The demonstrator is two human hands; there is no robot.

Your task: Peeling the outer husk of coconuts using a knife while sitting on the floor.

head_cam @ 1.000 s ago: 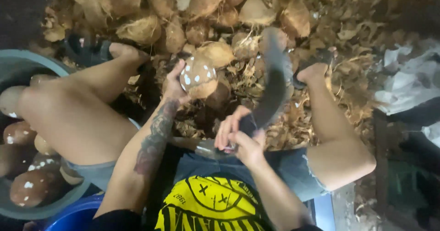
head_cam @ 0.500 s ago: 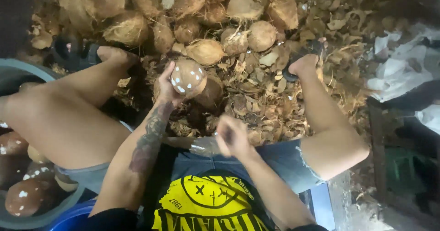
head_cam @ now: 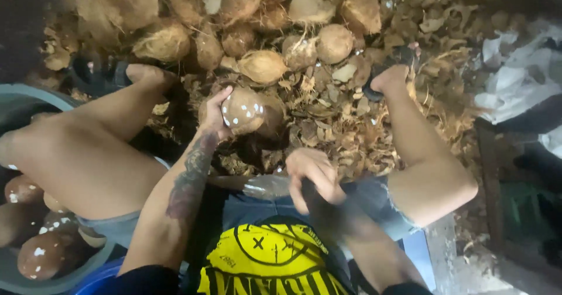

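The left hand (head_cam: pixel 213 119) has its grip clamped on a peeled coconut (head_cam: pixel 243 110), held just before the coconut pile (head_cam: pixel 263 25). The right hand (head_cam: pixel 313 175), nearer the body from that pile, is closed around a blurred dark handle (head_cam: pixel 319 204).

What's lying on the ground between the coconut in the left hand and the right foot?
In the head view, loose brown husk scraps cover the ground between the peeled coconut held by the left hand and the right foot; nothing else shows there.

light: dim, warm | corners: dark | blur: motion-smeared, soft throughout
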